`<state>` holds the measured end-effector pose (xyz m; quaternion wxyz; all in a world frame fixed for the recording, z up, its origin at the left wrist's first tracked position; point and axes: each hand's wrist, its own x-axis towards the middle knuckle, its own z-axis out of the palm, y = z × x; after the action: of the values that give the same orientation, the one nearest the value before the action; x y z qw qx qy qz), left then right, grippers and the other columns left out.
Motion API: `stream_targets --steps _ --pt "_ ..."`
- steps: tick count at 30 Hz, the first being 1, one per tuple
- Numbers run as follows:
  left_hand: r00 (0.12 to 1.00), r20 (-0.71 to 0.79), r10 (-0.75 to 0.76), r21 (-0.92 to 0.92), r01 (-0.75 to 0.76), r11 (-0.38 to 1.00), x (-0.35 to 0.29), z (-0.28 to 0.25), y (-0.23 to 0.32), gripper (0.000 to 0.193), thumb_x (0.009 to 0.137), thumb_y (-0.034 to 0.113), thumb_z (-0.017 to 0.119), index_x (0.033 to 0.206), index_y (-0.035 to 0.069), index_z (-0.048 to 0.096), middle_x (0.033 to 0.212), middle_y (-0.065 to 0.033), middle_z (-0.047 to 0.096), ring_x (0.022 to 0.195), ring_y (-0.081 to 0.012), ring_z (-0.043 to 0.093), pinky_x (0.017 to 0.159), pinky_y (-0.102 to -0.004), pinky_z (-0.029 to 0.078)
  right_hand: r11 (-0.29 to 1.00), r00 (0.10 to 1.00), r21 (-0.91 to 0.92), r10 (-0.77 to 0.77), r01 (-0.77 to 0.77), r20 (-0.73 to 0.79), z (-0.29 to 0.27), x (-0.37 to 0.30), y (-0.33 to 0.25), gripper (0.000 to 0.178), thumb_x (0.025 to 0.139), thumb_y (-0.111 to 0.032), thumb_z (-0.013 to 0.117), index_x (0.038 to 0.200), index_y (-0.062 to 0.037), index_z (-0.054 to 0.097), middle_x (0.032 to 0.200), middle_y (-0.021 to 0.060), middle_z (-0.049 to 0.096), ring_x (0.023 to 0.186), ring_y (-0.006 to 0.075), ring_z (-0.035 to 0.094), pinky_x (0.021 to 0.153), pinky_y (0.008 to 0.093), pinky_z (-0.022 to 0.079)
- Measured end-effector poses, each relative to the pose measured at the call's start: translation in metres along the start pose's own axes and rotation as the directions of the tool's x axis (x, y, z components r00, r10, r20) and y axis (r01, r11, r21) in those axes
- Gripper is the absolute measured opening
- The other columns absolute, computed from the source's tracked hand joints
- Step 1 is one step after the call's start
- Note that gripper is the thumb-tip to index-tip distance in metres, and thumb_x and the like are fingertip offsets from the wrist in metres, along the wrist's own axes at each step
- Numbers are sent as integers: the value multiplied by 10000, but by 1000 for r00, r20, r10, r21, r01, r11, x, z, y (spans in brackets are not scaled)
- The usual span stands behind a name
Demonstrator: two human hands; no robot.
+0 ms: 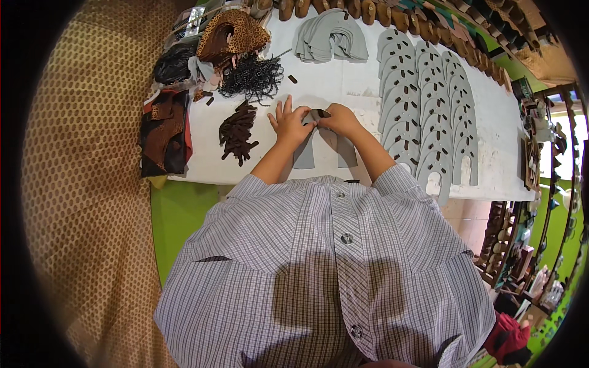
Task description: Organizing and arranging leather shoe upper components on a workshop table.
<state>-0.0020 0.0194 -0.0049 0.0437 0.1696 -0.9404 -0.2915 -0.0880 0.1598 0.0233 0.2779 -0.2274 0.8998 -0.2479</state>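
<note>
A person in a checked shirt (307,245) worked at a white table (497,147), both forearms reaching forward and angling inward until the hands nearly met. The left hand (290,127) pinched the top of a grey arch-shaped piece (305,154) between thumb and forefinger, its other fingers fanned up and outward. The right hand (338,121) curled in from the opposite side, thumb and bent fingers gripping the same curved top, where a dark patch (318,114) showed. The piece lay near the table's front edge, its two legs pointing toward the wearer.

On the tabletop, a heap of dark brown strips (238,132) sat left of the hands, with tangled black strands (254,76) beyond it and leopard-print material (233,37) farther back. A stack of grey arches (328,38) lay ahead, while overlapping rows of grey pieces (402,101) marked with small dark tabs covered the right side. A patterned curtain (92,153) hung at left; bright green wall (184,214) showed below the table, and loaded shelves (552,184) stood at right.
</note>
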Motion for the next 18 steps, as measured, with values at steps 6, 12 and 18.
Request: stream_targets --steps 6,12,18 --pt "999 9 36 87 -37 996 -6 1 -4 325 669 344 719 941 201 613 1413 -111 308 1317 -390 179 999 -644 45 945 993 314 59 -88 102 -6 5 6 404 707 -412 616 795 -21 673 761 177 636 708 314 606 663 380 469" --pt "994 -105 30 -52 -35 998 -5 4 0 313 671 305 716 897 161 554 1389 -144 333 1300 -388 210 998 -638 62 886 888 -181 -371 426 271 -7 21 19 329 737 -345 594 838 -47 691 737 155 647 635 265 589 632 334 471" --pt "983 -149 109 85 -97 992 -16 5 5 207 688 272 694 822 145 599 1393 -115 335 1286 -368 245 988 -651 67 980 988 187 -87 61 131 5 16 18 213 725 -242 624 831 -76 705 650 69 624 582 133 532 579 290 433"
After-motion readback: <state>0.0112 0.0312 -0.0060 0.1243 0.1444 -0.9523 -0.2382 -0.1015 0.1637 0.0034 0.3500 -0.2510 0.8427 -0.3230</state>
